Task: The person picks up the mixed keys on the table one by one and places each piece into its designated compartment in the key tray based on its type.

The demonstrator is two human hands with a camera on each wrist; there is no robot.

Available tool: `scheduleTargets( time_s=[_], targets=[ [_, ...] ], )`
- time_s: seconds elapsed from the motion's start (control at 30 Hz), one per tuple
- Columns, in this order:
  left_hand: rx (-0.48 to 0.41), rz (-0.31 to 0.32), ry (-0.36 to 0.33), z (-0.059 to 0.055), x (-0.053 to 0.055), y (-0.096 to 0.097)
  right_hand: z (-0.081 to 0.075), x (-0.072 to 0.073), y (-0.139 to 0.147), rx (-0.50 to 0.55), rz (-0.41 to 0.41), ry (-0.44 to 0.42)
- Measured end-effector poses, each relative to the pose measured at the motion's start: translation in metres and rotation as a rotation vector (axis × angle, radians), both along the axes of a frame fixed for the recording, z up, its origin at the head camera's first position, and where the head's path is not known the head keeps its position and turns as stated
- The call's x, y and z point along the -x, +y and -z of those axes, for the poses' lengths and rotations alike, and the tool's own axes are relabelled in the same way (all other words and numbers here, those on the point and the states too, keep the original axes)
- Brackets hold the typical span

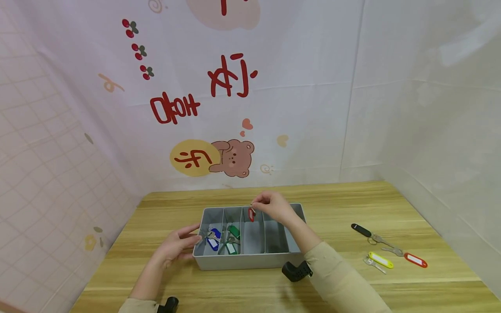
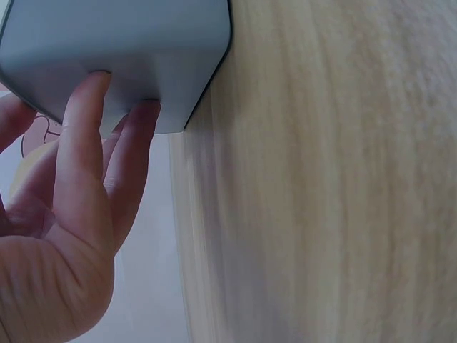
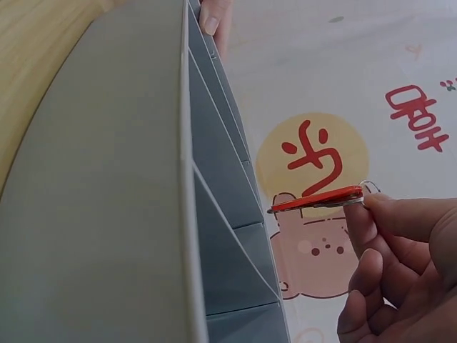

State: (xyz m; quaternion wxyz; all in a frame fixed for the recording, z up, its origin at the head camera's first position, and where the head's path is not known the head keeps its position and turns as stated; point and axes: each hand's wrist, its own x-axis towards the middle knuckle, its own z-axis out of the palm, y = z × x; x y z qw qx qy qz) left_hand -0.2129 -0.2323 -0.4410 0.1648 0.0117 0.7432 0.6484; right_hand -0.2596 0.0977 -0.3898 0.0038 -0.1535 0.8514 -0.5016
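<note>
Fingers of the right hand [image 1: 275, 208] pinched a red key tag [image 1: 251, 214] by one end.
It hung over the third compartment [image 1: 252, 239] from the left of the gray box [image 1: 242, 262], toward the far side; the left hand [image 1: 177, 245], fingers extended, touched the box's left end. Blue tags [image 1: 213, 244] and green tags [image 1: 234, 231] lay with keys in the two leftmost compartments.

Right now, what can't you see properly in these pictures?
Head view: any writing on the yellow tag, too small.
Head view: part of the box, behind the right arm.
Left wrist view: the blue tags, hidden by the box.
Left wrist view: part of the left hand, cut off by the left edge.
Right wrist view: the held red tag's face, turned edge-on.
</note>
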Motion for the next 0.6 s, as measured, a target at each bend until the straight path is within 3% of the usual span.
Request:
scheduleTargets(
  time_s=[0.6],
  targets=[
    [-0.027,0.018,-0.001,0.0024,-0.0006,-0.0004,0.0010,0.0086,-0.0006,-0.006,-0.038,-0.122]
  ],
)
